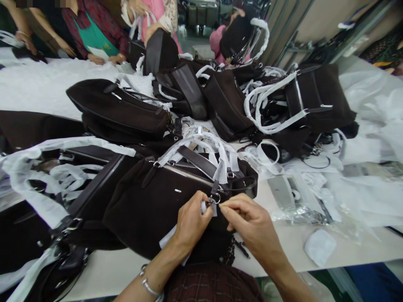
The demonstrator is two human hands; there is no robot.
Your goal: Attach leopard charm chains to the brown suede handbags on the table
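Down low, the left hand (191, 220) and right hand (252, 224) both pinch a white paper strip (210, 206) by the metal ring (215, 199) on the dark bag (151, 201). Fingers hide the strip's end. No words show.

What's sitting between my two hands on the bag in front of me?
In the head view, a small metal ring with a scrap of white wrapping paper lies between the left hand and right hand, on the dark brown bag.
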